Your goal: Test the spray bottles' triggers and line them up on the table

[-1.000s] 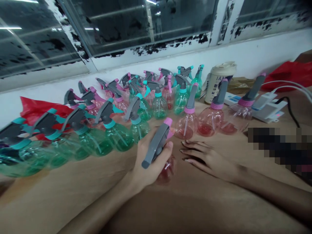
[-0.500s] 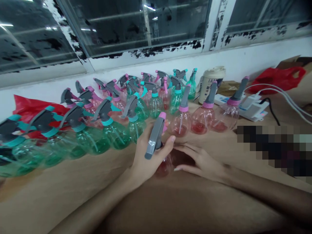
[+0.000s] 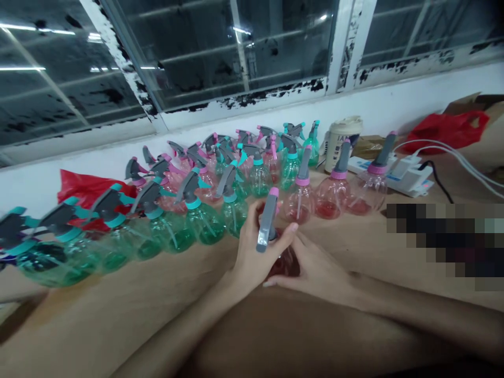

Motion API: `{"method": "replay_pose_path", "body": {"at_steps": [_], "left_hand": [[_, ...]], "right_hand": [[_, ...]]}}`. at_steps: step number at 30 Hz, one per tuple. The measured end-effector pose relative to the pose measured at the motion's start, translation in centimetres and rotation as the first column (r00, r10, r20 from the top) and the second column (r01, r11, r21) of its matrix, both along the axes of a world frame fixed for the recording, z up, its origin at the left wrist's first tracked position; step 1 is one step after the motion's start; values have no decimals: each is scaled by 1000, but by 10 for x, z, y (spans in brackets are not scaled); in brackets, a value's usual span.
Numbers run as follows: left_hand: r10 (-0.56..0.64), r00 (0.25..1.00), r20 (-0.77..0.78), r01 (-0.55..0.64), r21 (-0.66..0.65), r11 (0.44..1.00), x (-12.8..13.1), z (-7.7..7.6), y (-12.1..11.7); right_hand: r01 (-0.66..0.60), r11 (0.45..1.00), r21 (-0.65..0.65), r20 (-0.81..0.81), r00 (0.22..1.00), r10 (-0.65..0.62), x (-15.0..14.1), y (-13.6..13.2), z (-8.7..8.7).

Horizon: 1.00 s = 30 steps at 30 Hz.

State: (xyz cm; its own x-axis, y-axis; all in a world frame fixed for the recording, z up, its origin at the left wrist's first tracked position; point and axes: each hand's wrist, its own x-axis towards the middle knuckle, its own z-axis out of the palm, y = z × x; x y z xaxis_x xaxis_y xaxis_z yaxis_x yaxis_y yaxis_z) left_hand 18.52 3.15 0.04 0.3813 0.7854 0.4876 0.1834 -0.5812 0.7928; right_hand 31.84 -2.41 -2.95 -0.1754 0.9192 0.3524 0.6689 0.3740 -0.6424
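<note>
A clear pink spray bottle [image 3: 268, 218] with a grey trigger head and pink nozzle stands upright before me, some red liquid low in it. My left hand [image 3: 252, 257] is wrapped round its neck just under the head. Around the lower body curls my right hand [image 3: 321, 265], thumb on the near side and fingertips partly hidden behind the bottle and left hand. Close beyond are pink spray bottles in a row, the nearest pink bottle [image 3: 298, 205] just past my fingers. To the left runs a row of green spray bottles [image 3: 205, 223] with teal collars.
More pink and green bottles crowd toward the wall. A paper cup [image 3: 342, 142] stands behind them, beside a white power strip [image 3: 411, 181] with cables. Red plastic bags lie left [image 3: 88, 188] and right [image 3: 447, 131]. Windows [image 3: 236, 47] rise above the wooden table [image 3: 157, 304].
My right hand has moved left and closed round the bottle's body; before, it was beside it with fingers apart. The left hand keeps its hold. The view has turned slightly left.
</note>
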Motion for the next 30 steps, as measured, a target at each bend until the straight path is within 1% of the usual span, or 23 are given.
{"method": "replay_pose_path", "body": {"at_steps": [4, 6, 10, 12, 14, 17, 19, 22, 24, 26, 30], "left_hand": [[-7, 1000, -16, 8, 42, 999, -1, -1, 2], [-9, 999, -33, 12, 64, 998, -3, -2, 4], [29, 991, -132, -10, 145, 989, -8, -6, 12], [28, 985, -170, 3, 180, 984, -11, -7, 15], [-2, 983, -185, 38, 194, 980, -14, -6, 19], [-16, 981, -195, 63, 238, 969, -20, -3, 24], [3, 986, -166, 42, 271, 962, -24, 2, 30], [-6, 999, -31, 14, 269, 963, -32, 11, 38], [-15, 997, 72, -3, 249, 969, -36, 18, 42], [2, 988, 152, -36, 218, 975, -41, 25, 44], [56, 971, 234, -98, 172, 980, -46, 36, 39]], "right_hand": [[-18, 999, 50, 16, 1000, 17, 1, 0, 0], [-10, 999, 53, 27, 1000, 9, 2, 0, 0], [-11, 998, 61, 43, 999, 9, 5, 6, 1], [14, 997, 82, 69, 997, -20, 6, 11, 1], [47, 991, 127, 103, 993, -60, 9, 19, -2], [96, 979, 182, 142, 982, -123, 12, 31, -6], [130, 973, 190, 169, 972, -163, 13, 38, -8], [160, 970, 181, 203, 959, -196, 12, 47, -6], [166, 971, 173, 209, 957, -200, 11, 51, -4], [169, 970, 177, 204, 958, -204, 10, 54, -3], [184, 964, 189, 210, 952, -223, 11, 58, -2]]}}
